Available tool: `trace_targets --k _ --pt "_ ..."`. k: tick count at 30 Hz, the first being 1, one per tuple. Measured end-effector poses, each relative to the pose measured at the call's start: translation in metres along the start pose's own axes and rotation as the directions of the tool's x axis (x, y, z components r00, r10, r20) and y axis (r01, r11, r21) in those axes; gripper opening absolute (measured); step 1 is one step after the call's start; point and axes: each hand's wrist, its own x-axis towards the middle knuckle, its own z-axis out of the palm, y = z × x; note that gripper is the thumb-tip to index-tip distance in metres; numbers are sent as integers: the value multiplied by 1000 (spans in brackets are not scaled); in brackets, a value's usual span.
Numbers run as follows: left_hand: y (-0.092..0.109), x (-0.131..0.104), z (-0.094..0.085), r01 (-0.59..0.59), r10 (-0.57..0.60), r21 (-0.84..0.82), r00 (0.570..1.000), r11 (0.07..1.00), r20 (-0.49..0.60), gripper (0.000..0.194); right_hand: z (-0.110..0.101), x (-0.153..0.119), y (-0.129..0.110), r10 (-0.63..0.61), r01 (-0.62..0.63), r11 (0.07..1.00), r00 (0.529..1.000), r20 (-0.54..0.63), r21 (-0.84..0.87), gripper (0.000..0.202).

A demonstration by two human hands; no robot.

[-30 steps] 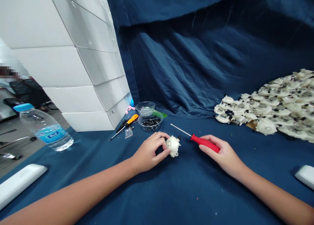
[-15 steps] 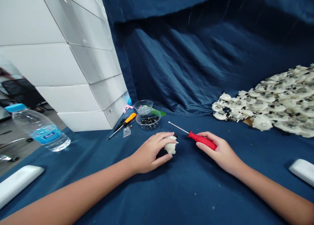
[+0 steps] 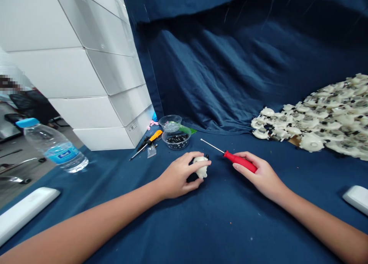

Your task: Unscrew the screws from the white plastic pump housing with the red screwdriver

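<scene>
My left hand [image 3: 181, 175] is closed around a small cream-white plastic part [image 3: 202, 171], with a black bit showing at its top edge. Its fingers cover much of the part, so the exact kind is not clear. In my right hand [image 3: 263, 174] is a red-handled screwdriver [image 3: 240, 161], its thin shaft pointing up and left, with the tip apart from the part. Beyond my left hand stands a clear round tub [image 3: 176, 144] of small black pieces, and behind it another clear tub [image 3: 170, 126] holds small silvery pieces.
An orange-handled screwdriver [image 3: 155, 136] and a small plastic bag [image 3: 151, 151] lie by white stacked boxes [image 3: 103, 136]. A water bottle [image 3: 57, 149] stands left. Many similar cream parts [image 3: 327, 122] are heaped at right. White objects [image 3: 27, 208] sit at both sides.
The view has shifted slightly, so the scene sits a little further right. One left finger now reaches further across the cream part. The right hand keeps the screwdriver in much the same pose.
</scene>
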Motion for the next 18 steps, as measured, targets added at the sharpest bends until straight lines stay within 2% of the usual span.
trace_targets --k 3,6,9,11,13,18 --pt "-1 -1 0 53 -57 -89 997 995 -44 49 0 1 1 18 -18 1000 1000 -6 24 38" --pt "-5 -2 2 105 -127 -194 986 975 -106 31 -1 2 2 39 -40 997 999 10 71 41" --pt "-16 -3 9 197 -274 -390 950 900 -152 30 -1 2 5 58 -64 990 997 46 128 46" --pt "-24 -2 13 238 -379 -572 915 785 -140 45 -1 2 7 63 -73 985 995 71 157 49" --pt "-31 -1 15 249 -417 -657 902 712 -111 56 -1 2 7 61 -76 983 994 93 168 49" --pt "-33 2 8 291 -370 -641 929 710 12 38 -1 1 4 33 -53 988 990 138 142 44"
